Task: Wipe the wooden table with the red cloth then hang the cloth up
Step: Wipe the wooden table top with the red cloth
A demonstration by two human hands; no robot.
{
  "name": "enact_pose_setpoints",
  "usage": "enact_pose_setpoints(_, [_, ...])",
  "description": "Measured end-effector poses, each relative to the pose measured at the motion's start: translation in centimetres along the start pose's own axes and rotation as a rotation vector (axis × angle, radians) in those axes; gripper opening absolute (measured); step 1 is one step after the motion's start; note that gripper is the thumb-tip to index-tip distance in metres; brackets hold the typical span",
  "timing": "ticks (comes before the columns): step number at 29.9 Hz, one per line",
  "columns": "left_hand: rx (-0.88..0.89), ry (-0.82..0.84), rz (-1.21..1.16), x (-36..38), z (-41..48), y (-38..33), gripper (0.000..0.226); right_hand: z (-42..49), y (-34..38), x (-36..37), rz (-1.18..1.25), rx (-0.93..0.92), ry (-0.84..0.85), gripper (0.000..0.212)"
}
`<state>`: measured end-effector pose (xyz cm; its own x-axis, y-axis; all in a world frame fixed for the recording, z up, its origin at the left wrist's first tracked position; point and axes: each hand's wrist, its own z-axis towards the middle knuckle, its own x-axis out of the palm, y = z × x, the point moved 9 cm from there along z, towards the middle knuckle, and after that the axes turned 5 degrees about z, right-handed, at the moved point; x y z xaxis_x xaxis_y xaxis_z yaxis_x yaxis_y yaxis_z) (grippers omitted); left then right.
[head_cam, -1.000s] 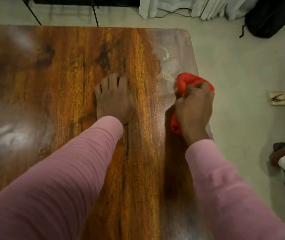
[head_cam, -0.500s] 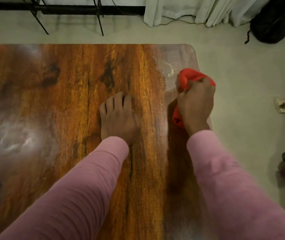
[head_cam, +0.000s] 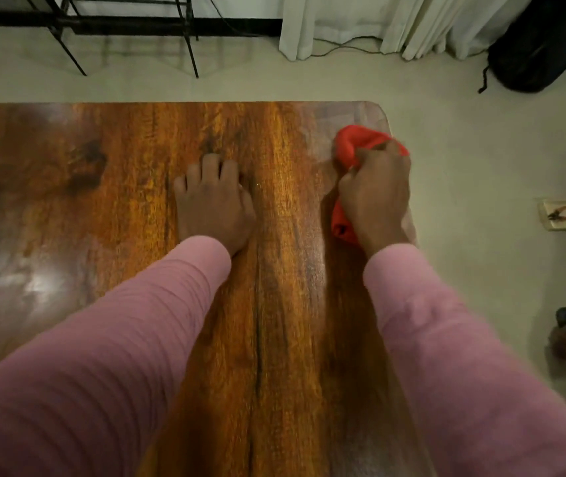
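Near the desk's (head_cam: 102,208) far right corner, the right hand (head_cam: 376,201) grips the bunched cloth (head_cam: 357,141), which pokes out ahead of and behind the fist. At mid-desk, the left hand (head_cam: 212,204) rests palm-down, relaxed.

both arms are covered to the wrist by long sleeves of one dusty-pink garment. the left sleeve (head_cam: 119,339) shows a fine ribbed knit, with close parallel ridges running across the arm, and ends in a rounded left cuff (head_cam: 205,251). the right sleeve (head_cam: 446,339) is the same pink but blurred, with a few soft folds above the right cuff (head_cam: 391,261) and ribbing too soft to resolve; the left hand (head_cam: 212,204) and right hand (head_cam: 377,197) are bare beyond the cuffs.
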<state>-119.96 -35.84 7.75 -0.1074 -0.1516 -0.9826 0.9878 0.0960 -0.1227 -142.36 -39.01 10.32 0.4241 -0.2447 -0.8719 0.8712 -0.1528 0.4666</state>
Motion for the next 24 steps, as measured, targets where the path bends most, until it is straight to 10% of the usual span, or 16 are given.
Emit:
enact_pose_setpoints(4, [-0.019,-0.037,-0.031,0.7,1.0,-0.2,0.028,1.6,1.0,1.2,0.013,0.091,-0.038,0.027])
enact_pose_setpoints(12, [-0.007,-0.024,-0.021,0.9,0.7,-0.5,0.034,-1.1,9.4,5.7,0.090,-0.333,0.172,0.030])
enact_pose_setpoints(19, [-0.003,-0.030,-0.056,0.7,0.6,-0.6,0.040,6.6,1.7,1.9,0.027,0.036,0.001,0.029])
enact_pose_setpoints(24, [-0.016,-0.016,-0.042,0.8,0.8,-0.6,0.044,6.5,7.1,4.5,0.035,-0.055,0.039,0.030])
